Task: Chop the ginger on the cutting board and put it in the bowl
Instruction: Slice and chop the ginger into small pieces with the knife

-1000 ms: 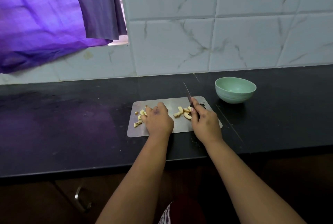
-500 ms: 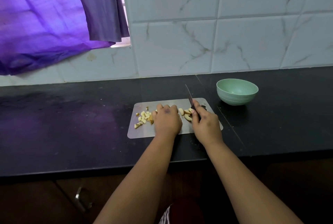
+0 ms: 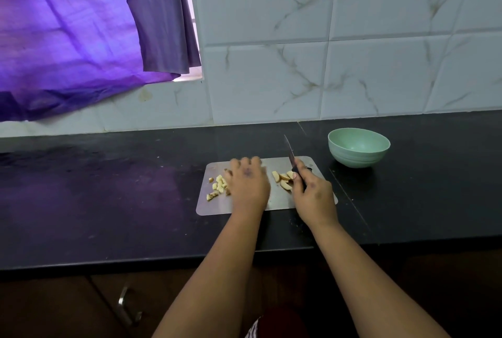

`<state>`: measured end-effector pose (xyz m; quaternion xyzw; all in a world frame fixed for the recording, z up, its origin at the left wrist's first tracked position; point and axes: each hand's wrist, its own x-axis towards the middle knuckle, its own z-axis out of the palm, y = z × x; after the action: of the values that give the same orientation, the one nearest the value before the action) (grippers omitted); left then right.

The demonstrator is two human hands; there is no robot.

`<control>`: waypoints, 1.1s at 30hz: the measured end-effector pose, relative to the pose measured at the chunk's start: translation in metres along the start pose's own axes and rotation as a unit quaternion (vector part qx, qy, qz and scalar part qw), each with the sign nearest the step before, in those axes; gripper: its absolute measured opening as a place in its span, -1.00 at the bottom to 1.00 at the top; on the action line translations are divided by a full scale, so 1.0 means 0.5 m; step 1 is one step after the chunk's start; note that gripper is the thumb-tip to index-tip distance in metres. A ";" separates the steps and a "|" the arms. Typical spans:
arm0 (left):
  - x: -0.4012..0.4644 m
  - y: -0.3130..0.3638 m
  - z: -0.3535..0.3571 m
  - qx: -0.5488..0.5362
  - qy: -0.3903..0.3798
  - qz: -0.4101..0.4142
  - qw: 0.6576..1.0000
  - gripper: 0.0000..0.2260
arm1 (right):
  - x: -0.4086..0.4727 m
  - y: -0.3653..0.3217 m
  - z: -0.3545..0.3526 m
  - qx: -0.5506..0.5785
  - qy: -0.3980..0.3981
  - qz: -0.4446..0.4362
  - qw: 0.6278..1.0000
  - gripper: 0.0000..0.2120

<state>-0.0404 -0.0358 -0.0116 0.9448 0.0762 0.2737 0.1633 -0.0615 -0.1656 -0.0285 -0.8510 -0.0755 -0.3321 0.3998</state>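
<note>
Right hand [image 3: 312,196] grips the dark handle of a kitchen knife [image 3: 290,153]; blade points away and slightly left, tip raised over the far edge of the board. Thumb lies along the handle's left side, just beside the larger ginger slices [image 3: 282,179].

Left hand [image 3: 248,184] is palm down over the middle of the cutting board [image 3: 279,199], blurred with motion; fingers look loosely extended toward the far edge, holding nothing that I can see. Whether the palm touches the board cannot be told.

Ginger lies in two groups on the board: small diced ginger pieces [image 3: 218,187] to the left of the left hand, partly hidden under its edge, and the bigger slices between the two hands.

Board is thin, grey, rectangular, flat on a black countertop [image 3: 108,202]. Pale green bowl [image 3: 358,147] stands upright on the counter, right of and slightly beyond the board, apart from it; its inside looks bare.

Behind: white marbled wall tiles [image 3: 380,66], purple curtain [image 3: 68,39] at far left. A metal drawer handle [image 3: 126,307] shows below the counter edge.
</note>
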 end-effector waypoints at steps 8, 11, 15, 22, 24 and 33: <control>0.023 0.041 0.038 0.020 -0.190 0.078 0.979 -0.69 | 0.001 -0.005 -0.005 0.015 -0.001 0.026 1.000 -0.63; 0.027 0.035 0.030 0.033 -0.168 0.083 0.982 -0.74 | 0.003 -0.003 -0.003 0.009 -0.005 0.027 1.000 -0.63; 0.023 0.015 0.007 0.000 -0.170 0.087 0.982 -0.79 | 0.002 -0.005 -0.005 0.014 -0.012 0.024 1.000 -0.63; 0.007 -0.030 -0.011 -0.050 -0.129 0.052 0.989 -0.73 | -0.018 -0.029 -0.029 0.016 -0.035 0.027 0.999 -0.64; 0.000 -0.034 -0.012 0.004 -0.137 0.070 0.988 -0.72 | -0.029 -0.035 -0.043 0.006 -0.078 0.043 0.996 -0.65; -0.015 -0.029 -0.012 0.013 -0.120 0.071 0.990 -0.77 | -0.053 -0.063 -0.090 -0.104 -0.219 0.106 0.964 -0.65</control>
<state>-0.0507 -0.0224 -0.0153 0.9758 -0.0074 0.1681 0.1394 -0.1167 -0.1736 -0.0044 -0.9431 -0.0354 -0.0997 0.3153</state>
